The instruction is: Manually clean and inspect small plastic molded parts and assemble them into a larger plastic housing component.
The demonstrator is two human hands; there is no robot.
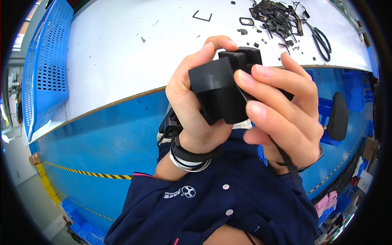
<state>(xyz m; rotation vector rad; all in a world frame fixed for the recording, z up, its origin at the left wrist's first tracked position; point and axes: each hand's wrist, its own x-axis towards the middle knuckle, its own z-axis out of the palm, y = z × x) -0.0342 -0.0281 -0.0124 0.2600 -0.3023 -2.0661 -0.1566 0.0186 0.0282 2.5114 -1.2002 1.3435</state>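
Note:
Close in front of me, above the near edge of the table, both hands are at several black blocky plastic parts (pixel 212 83). My left hand (pixel 185 96) is wrapped round them from the left, with the thumb below and a fingertip over the top. From the right, the fingers of my right hand (pixel 290 106) press on the side of the parts. Part of a black piece shows behind those fingers, and the palm side is hidden. I cannot tell how the pieces are joined.
A blue perforated basket (pixel 47 61) stands at the left end of the white table (pixel 114 53). At the far right lie a tangled heap of black plastic scraps (pixel 277 18), dark-handled scissors or cutters (pixel 321 43) and small bits. A stool with a dark seat (pixel 338 116) stands at the right.

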